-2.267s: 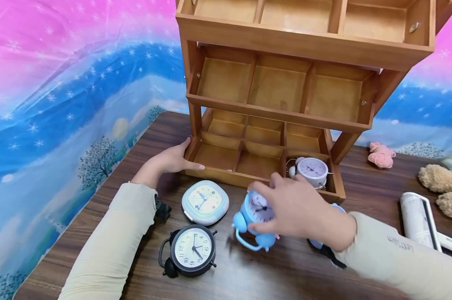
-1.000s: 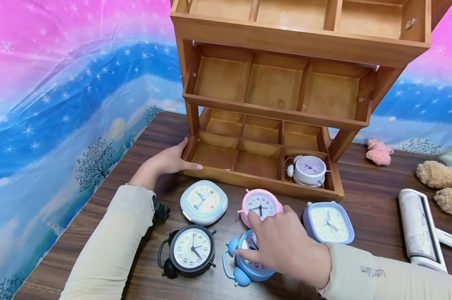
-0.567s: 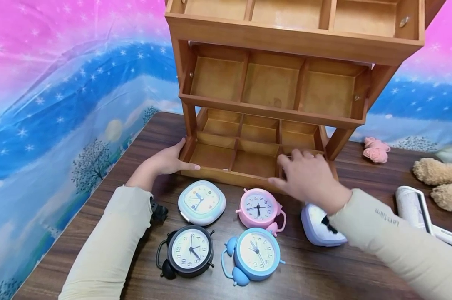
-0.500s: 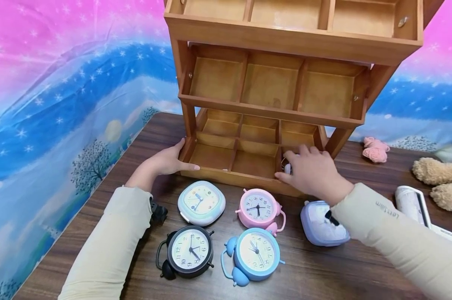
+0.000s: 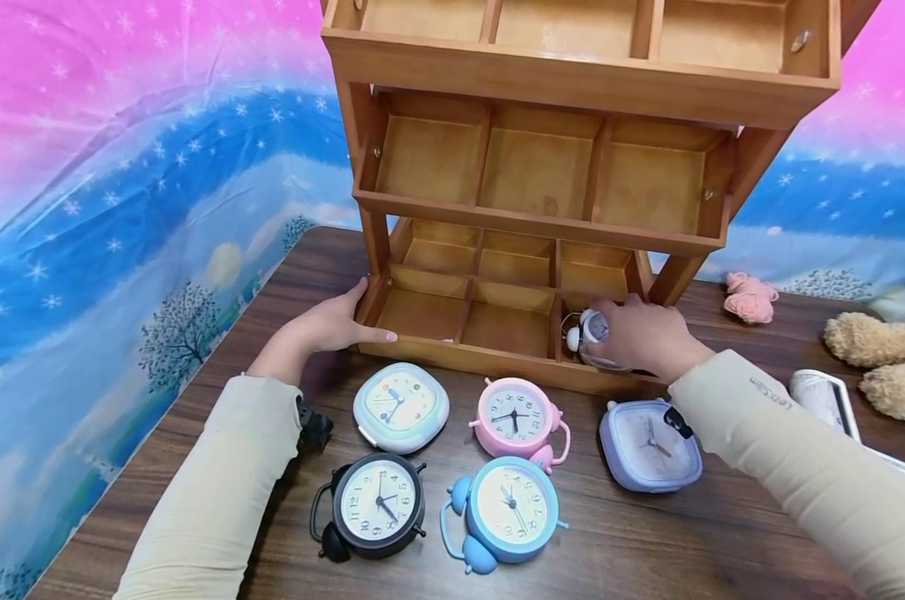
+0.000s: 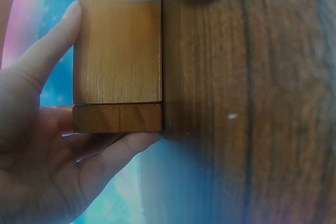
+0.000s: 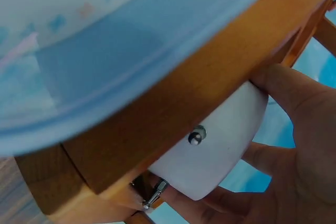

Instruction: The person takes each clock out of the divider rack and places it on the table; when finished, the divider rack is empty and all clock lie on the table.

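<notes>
My left hand (image 5: 325, 325) holds the left front corner of the bottom tier of a wooden display rack (image 5: 527, 221). In the left wrist view, the thumb and fingers (image 6: 113, 156) lie around the end of the wood. My right hand (image 5: 643, 333) grips a white twin-bell alarm clock (image 5: 593, 329) in the bottom tier's front right compartment. The right wrist view shows the clock's white body (image 7: 220, 140) between thumb and fingers, its face hidden. Below the right wrist lies a lavender square clock (image 5: 647, 450).
On the table lie a pale blue-white clock (image 5: 400, 404), a pink alarm clock (image 5: 516, 417), a black one (image 5: 377, 504) and a light blue one (image 5: 512, 508). A lint roller (image 5: 823, 396), pink flowers (image 5: 750, 297) and a plush toy (image 5: 887, 337) are at the right.
The right hand set the light blue clock down on the table, let go, moved up to the rack and took hold of the white alarm clock. The left hand stayed on the rack.
</notes>
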`<state>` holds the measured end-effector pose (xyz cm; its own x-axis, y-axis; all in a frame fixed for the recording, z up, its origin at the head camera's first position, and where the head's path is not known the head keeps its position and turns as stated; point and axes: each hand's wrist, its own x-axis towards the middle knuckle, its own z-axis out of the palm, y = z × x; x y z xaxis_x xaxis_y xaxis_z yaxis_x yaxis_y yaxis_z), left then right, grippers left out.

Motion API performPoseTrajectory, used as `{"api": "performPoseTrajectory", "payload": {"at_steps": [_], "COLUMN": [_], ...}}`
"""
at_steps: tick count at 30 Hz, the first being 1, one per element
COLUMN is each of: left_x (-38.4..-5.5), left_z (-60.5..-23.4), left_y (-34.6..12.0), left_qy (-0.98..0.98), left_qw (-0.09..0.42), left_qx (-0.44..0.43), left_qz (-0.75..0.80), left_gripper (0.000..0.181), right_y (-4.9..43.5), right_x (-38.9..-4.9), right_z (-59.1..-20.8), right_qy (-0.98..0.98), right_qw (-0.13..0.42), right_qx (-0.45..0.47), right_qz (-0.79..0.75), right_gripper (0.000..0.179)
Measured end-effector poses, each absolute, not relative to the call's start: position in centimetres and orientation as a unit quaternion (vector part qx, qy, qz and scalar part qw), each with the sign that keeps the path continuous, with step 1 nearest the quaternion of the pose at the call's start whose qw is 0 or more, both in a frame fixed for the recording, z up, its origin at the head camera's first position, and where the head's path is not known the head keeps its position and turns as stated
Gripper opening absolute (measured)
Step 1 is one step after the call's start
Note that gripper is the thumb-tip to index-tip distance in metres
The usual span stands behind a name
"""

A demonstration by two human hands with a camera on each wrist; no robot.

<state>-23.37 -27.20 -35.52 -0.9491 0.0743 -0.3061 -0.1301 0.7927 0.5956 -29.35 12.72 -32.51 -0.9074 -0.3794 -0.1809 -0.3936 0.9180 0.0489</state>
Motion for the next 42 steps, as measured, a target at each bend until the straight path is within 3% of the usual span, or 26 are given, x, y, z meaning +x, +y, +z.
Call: {"api": "performPoseTrajectory", "payload": {"at_steps": [8, 16, 25, 30, 36, 42], "left_x": [-23.7, -24.0, -23.7, -23.7, -23.5, -23.4], "left_z": [-35.5, -35.5, -35.4, -35.2, -35.2, -35.2], "left_y": [-27.3, -27.5, -27.8, -28.1, -28.2, -28.3], "left_qy": [0.934, 0.933, 0.934, 0.936, 0.936, 0.935], "left_qw": [0.159, 0.159, 0.159, 0.157, 0.159, 0.163], "left_qx": [-0.014, -0.01, -0.006, -0.003, 0.003, 0.007], "left_qz": [0.32, 0.323, 0.32, 0.315, 0.314, 0.316], "left_gripper": [0.113, 0.113, 0.114, 0.114, 0.112, 0.112], "right_y": [13.3, 13.8, 15.0, 15.5, 16.4, 16.7], "right_x": [-30.1, -28.7, -20.8, -16.5, -13.6, -11.6], "right_z": [-32.2, -30.1, -27.7, -27.6, -29.4, -30.8], "right_qy": [0.977, 0.979, 0.955, 0.935, 0.91, 0.897], "right_qw": [0.097, 0.062, 0.006, 0.02, 0.044, 0.024], "right_qx": [-0.188, -0.192, -0.297, -0.35, -0.411, -0.438], "right_qz": [0.024, 0.004, 0.026, 0.043, 0.038, 0.055], "right_gripper": [0.074, 0.071, 0.058, 0.057, 0.048, 0.05]}}
